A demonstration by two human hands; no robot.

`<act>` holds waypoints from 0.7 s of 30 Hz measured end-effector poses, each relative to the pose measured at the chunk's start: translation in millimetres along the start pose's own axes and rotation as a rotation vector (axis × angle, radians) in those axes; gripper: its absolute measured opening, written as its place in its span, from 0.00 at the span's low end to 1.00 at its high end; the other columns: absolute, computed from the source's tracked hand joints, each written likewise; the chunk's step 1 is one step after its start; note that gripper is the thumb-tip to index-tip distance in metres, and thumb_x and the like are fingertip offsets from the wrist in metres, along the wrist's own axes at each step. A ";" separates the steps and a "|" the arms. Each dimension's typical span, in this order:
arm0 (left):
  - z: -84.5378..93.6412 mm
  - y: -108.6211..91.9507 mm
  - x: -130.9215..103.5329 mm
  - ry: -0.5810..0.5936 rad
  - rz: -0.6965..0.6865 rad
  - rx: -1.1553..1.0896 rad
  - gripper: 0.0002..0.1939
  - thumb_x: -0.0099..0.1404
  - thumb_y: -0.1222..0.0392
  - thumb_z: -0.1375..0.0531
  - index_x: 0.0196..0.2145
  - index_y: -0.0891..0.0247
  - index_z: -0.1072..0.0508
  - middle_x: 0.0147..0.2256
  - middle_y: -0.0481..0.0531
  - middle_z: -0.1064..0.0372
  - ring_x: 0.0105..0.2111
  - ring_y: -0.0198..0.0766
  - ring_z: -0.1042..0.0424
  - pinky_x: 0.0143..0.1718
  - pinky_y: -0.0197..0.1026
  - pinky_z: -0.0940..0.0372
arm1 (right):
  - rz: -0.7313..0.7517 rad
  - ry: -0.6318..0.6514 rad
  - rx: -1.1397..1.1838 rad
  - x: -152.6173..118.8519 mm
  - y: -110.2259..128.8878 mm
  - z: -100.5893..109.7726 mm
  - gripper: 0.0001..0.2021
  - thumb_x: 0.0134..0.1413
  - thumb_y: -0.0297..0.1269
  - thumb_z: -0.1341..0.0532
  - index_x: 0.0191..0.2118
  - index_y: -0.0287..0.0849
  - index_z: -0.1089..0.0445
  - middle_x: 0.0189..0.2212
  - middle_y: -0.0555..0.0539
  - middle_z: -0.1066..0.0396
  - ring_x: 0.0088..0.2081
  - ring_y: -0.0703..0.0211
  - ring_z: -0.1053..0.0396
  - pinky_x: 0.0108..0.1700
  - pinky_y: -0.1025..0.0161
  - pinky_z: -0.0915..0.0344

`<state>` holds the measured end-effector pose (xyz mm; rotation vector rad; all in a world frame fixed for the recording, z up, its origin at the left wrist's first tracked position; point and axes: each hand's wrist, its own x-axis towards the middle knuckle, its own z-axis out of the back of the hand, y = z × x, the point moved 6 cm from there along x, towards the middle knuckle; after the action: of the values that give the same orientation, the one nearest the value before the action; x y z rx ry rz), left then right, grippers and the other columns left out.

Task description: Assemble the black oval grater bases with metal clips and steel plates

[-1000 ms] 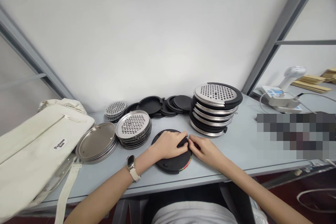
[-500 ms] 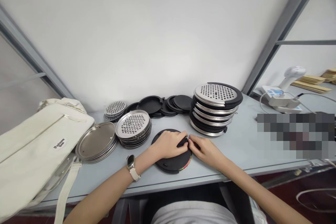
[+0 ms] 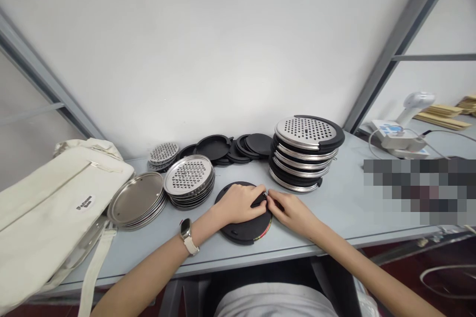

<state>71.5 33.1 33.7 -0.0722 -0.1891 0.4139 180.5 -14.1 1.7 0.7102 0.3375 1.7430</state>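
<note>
A black round disc point(image 3: 241, 233) lies on the table in front of me, with a thin red and yellow strip along its lower right edge. My left hand point(image 3: 241, 204) is laid over it, thumb and fingers closing on its right side. At that edge my right hand point(image 3: 288, 210) has its fingertips pinched together, almost touching the left fingertips. A small shiny metal bit shows between the two hands; its kind is too small to make out. The left palm hides much of the disc.
Stacked perforated metal discs with black rims point(image 3: 307, 131) stand at the right. Grater discs point(image 3: 189, 178), plain metal discs point(image 3: 137, 200) and small grater plates point(image 3: 163, 152) are to the left. Black round covers point(image 3: 213, 148) line the wall. A cream bag point(image 3: 55, 208) lies far left.
Nearly nothing differs. Both hands keep their places at the disc's right edge, and the view has shifted very slightly.
</note>
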 end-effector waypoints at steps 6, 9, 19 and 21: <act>-0.5 0.3 0.2 -0.005 0.002 -0.005 0.10 0.66 0.55 0.48 0.42 0.60 0.35 0.33 0.51 0.27 0.33 0.42 0.26 0.33 0.40 0.37 | 0.009 -0.010 -0.001 0.5 0.8 0.7 0.11 0.63 0.36 0.52 0.28 0.43 0.42 0.20 0.54 0.41 0.21 0.64 0.46 0.26 0.66 0.50; 0.2 0.4 -0.2 -0.008 -0.004 -0.004 0.10 0.66 0.55 0.48 0.42 0.60 0.35 0.33 0.51 0.27 0.33 0.43 0.26 0.33 0.40 0.37 | 0.005 -0.002 0.003 0.6 1.7 1.0 0.11 0.63 0.36 0.52 0.28 0.43 0.42 0.20 0.54 0.41 0.21 0.64 0.47 0.26 0.66 0.50; 0.8 0.1 -0.1 0.008 0.000 -0.017 0.10 0.65 0.55 0.48 0.43 0.60 0.35 0.34 0.52 0.27 0.33 0.43 0.27 0.34 0.40 0.37 | 0.001 -0.005 -0.007 1.0 1.5 1.0 0.12 0.63 0.36 0.53 0.29 0.44 0.41 0.21 0.53 0.39 0.21 0.64 0.46 0.26 0.66 0.50; 1.2 0.2 -0.3 0.006 0.000 -0.015 0.11 0.66 0.55 0.48 0.43 0.60 0.35 0.34 0.52 0.27 0.33 0.43 0.26 0.34 0.40 0.37 | 0.000 0.000 -0.011 1.2 1.2 0.5 0.11 0.63 0.36 0.53 0.29 0.44 0.42 0.21 0.53 0.39 0.21 0.64 0.46 0.26 0.65 0.50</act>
<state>70.9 33.1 34.8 -0.0887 -0.1860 0.4126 179.8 -13.4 3.0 0.7028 0.3273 1.7439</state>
